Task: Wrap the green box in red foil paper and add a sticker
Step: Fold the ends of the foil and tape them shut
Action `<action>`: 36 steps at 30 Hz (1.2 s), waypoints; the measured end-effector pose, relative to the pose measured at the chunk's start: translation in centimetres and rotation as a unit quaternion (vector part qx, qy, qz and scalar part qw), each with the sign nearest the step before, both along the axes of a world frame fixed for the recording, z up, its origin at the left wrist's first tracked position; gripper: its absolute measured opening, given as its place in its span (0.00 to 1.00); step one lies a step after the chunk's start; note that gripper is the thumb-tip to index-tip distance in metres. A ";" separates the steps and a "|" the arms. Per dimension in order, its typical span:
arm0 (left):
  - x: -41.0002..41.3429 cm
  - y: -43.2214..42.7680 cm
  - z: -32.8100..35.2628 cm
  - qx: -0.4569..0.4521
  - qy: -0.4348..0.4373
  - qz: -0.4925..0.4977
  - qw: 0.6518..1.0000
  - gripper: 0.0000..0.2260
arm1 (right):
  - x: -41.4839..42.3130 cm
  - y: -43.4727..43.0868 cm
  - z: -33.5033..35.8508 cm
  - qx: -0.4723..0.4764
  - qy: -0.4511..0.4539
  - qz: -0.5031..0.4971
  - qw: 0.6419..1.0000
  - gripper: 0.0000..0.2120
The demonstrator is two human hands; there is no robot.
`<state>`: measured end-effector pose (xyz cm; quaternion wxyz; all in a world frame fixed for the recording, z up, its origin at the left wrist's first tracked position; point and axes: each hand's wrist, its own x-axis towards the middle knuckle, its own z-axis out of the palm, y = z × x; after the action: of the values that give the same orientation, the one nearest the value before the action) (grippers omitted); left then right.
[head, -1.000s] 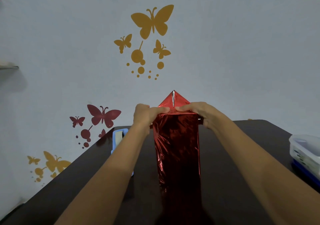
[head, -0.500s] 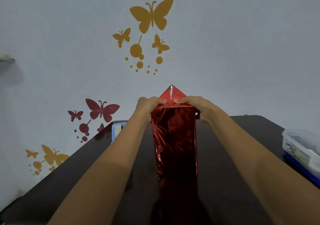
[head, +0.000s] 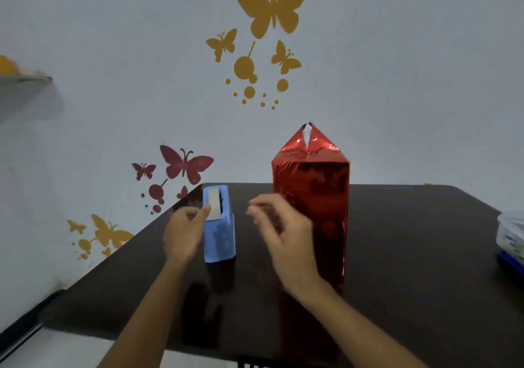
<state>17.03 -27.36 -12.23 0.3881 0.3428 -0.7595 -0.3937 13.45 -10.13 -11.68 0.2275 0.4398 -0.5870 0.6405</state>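
Note:
A tall box wrapped in shiny red foil paper (head: 310, 203) stands upright on the dark table (head: 411, 268), its top flap folded into a standing triangle with a silver slit at the peak. None of the green box shows. A blue tape dispenser (head: 219, 236) stands left of the box. My left hand (head: 184, 234) rests against the dispenser's left side, thumb touching the tape roll at its top. My right hand (head: 283, 233) hovers blurred between dispenser and box, fingers apart, holding nothing I can make out.
A white plastic container on a blue lid (head: 511, 237) sits at the table's right edge. The wall behind carries yellow and red butterfly stickers (head: 273, 7). A small shelf (head: 25, 80) sticks out at the far left. The table's front edge is close to me.
Both hands have let go of the folded top of the wrapped box and dropped left and toward me, to the tape dispenser. The box now stands by itself.

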 end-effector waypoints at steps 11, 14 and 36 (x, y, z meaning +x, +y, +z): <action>-0.4 -3.2 3.2 0.256 -0.096 -0.169 0.947 0.17 | -5.1 -10.6 -5.9 0.195 -0.271 0.067 0.940 0.17; -0.8 -3.9 4.1 0.278 -0.112 -0.180 0.937 0.17 | -4.0 -11.2 -5.8 0.212 -0.232 0.027 0.949 0.15; 2.4 -5.3 -2.4 0.324 0.077 -0.131 0.934 0.09 | -1.9 -13.2 -6.7 0.191 -0.211 -0.021 0.958 0.18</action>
<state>19.47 -32.66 -14.67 0.2585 0.3160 -0.5969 -0.6907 11.57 -23.29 -18.35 0.0236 0.3177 -0.7422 0.5897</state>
